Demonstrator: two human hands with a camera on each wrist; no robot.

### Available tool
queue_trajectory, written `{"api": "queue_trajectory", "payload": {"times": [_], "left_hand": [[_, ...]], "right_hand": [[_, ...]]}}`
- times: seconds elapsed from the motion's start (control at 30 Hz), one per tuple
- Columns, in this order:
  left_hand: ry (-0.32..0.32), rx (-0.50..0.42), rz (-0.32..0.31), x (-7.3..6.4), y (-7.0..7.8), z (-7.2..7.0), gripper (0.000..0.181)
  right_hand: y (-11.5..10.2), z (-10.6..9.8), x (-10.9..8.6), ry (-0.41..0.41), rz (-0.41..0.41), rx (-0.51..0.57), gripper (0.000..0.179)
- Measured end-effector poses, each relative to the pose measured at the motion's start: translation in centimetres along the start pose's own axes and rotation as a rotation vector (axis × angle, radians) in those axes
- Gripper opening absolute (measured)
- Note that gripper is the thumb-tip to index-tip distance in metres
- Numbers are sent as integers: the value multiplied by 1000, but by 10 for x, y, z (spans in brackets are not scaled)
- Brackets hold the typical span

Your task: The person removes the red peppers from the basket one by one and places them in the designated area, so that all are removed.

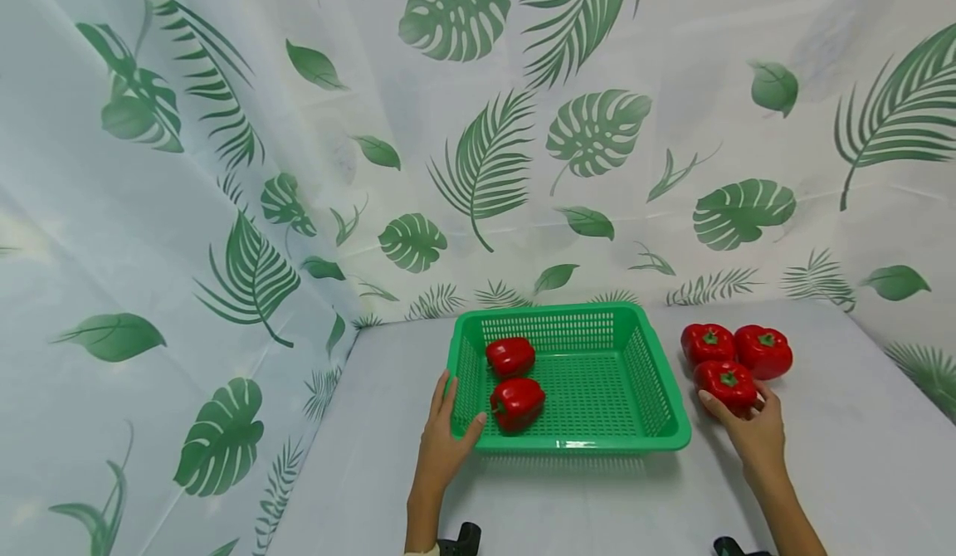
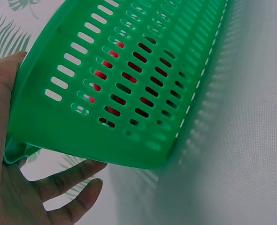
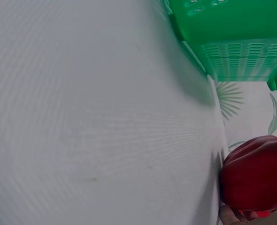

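Note:
A green plastic basket (image 1: 568, 444) with slotted walls holds two red bell peppers (image 1: 511, 357) near its left side. My left hand (image 1: 442, 448) grips the basket's front left corner, the thumb over the front rim and the fingers along the left side. In the left wrist view the fingers (image 2: 68, 180) reach past the rim, and red shows through the slots. To the right of the basket, my right hand (image 1: 758, 436) holds a red bell pepper (image 1: 726, 383) between thumb and fingers. That bell pepper (image 3: 256, 173) also appears at the right wrist view's lower right.
Right behind the held pepper sit two more red bell peppers, one on the left (image 1: 708, 343) and one on the right (image 1: 763, 352). A white cloth covers the table (image 1: 568, 506). Leaf-printed curtains (image 1: 493, 166) stand behind and to the left.

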State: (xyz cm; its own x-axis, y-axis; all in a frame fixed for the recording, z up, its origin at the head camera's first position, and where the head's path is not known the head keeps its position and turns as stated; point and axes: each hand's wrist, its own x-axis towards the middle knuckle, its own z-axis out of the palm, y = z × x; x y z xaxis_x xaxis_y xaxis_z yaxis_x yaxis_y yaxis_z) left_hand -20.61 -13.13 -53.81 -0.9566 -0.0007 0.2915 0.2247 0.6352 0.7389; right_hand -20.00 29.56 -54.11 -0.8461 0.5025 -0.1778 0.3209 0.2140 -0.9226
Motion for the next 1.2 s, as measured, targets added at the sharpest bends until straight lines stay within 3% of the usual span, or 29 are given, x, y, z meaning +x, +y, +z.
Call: {"api": "queue_trajectory", "payload": {"times": [0.9,1.2], "left_hand": [[-1,-15,9,0,1,-1,76],[1,-19,12,0,1,-1,77]], "right_hand": [[4,1,-2,-19,-38,-17,100],[5,1,0,-16,4,-21,101]]}}
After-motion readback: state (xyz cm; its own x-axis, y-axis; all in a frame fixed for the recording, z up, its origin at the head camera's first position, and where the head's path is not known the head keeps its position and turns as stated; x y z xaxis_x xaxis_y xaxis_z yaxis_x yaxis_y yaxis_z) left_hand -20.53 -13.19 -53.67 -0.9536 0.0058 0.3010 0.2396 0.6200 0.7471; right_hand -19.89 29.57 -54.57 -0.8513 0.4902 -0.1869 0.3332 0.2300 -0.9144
